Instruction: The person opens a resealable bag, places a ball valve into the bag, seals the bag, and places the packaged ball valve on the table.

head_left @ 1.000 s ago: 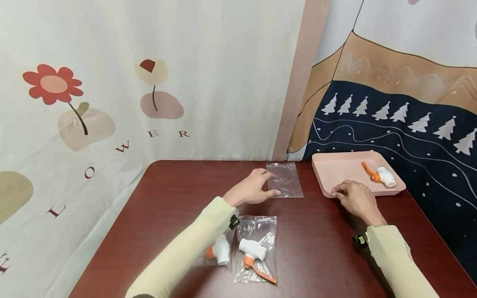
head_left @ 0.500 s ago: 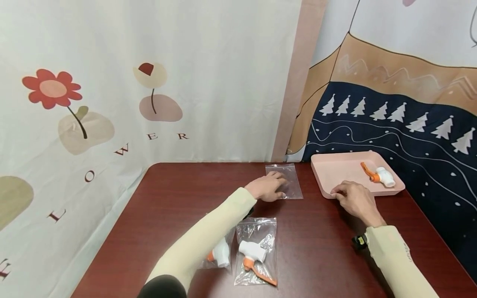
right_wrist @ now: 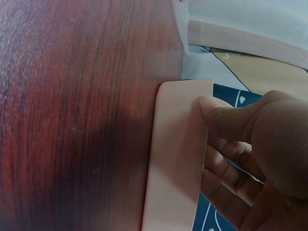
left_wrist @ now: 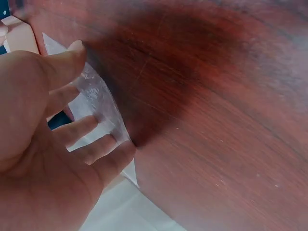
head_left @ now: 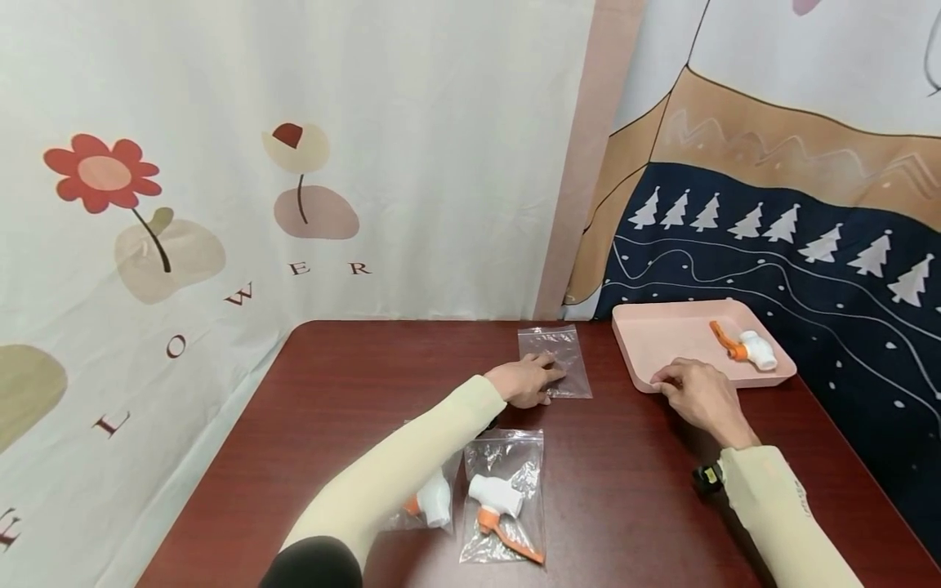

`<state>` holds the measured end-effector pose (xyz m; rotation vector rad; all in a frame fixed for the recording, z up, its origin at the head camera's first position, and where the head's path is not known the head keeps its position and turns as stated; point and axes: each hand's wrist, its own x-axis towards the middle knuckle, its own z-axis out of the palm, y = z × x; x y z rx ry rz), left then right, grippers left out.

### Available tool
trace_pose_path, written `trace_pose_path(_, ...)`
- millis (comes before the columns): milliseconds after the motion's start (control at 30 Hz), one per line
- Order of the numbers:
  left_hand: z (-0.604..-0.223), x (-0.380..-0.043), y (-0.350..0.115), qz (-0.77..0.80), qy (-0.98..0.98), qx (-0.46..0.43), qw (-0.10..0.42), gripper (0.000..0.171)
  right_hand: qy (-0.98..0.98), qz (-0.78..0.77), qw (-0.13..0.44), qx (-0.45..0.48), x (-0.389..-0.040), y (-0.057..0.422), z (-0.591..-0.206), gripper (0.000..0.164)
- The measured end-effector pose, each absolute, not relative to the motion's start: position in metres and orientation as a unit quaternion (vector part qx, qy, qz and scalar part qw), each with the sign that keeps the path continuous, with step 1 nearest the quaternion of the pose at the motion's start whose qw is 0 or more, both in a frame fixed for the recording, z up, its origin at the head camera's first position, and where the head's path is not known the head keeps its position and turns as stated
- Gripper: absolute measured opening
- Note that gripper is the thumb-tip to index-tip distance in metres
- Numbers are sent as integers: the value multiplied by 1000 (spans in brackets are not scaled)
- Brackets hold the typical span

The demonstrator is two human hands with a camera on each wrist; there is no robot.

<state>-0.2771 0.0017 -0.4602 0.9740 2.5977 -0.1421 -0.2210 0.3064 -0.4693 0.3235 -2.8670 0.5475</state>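
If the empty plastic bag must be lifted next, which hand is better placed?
Probably the left hand: its fingers reach over the empty bag and seem to touch it. The right hand holds the pink tray by its edge.

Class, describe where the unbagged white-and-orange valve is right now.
In the head view, the valve lies toward the right end of the pink tray at the back right of the table, beyond the right hand.

Even light is filling the head view; both wrist views are looking dimmer and softer, the clear bag (left_wrist: 95,90) glinting, shadows darkening the surface (left_wrist: 207,130).
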Motion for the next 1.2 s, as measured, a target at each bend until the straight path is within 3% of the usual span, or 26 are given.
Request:
trace_pose_path(800, -443, -272, -31, 3, 891, 410, 194, 50, -975, 179, 83, 103, -224, 305, -467, 9)
trace_pose_path(900, -442, -280, -35, 68, 894, 391, 209, 36, -975, 182, 79, 103, -224, 305, -467, 9)
trace_pose_path(1000, -442, -293, -39, 119, 910, 348, 193, 26, -975, 182, 77, 103, -224, 305, -467, 10)
trace_pose_path(1200, -447, -317, -47, 145, 961, 204, 121, 34, -975, 182, 80, 103, -225, 306, -466, 11)
